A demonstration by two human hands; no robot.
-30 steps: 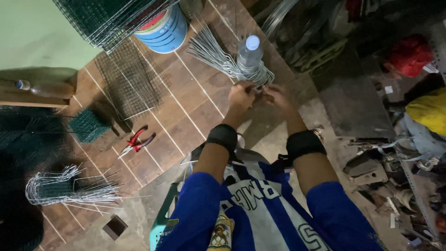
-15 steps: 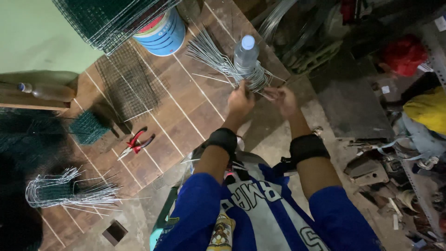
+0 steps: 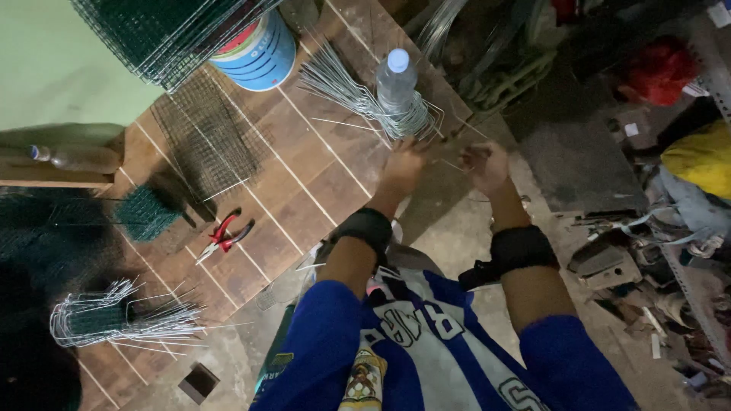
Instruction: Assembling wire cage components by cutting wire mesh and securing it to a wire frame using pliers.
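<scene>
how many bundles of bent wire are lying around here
2. One bundle of bent wire lies by the clear plastic bottle, just ahead of the left hand and right hand. The other bundle lies at lower left. More may hide in the dark clutter.

A bundle of bent wire pieces (image 3: pixel 358 91), thin, silvery and each folded into a long narrow loop, lies fanned out on the brown tiled floor (image 3: pixel 304 160), its loose ends spreading toward the blue bucket (image 3: pixel 259 53) and its bent ends gathered tightly around the base of a clear plastic bottle (image 3: pixel 396 80). One thin straight wire (image 3: pixel 449 152) is stretched between the left hand (image 3: pixel 403 164) and the right hand (image 3: pixel 486 164), just beside the gathered end of the bundle.
</scene>
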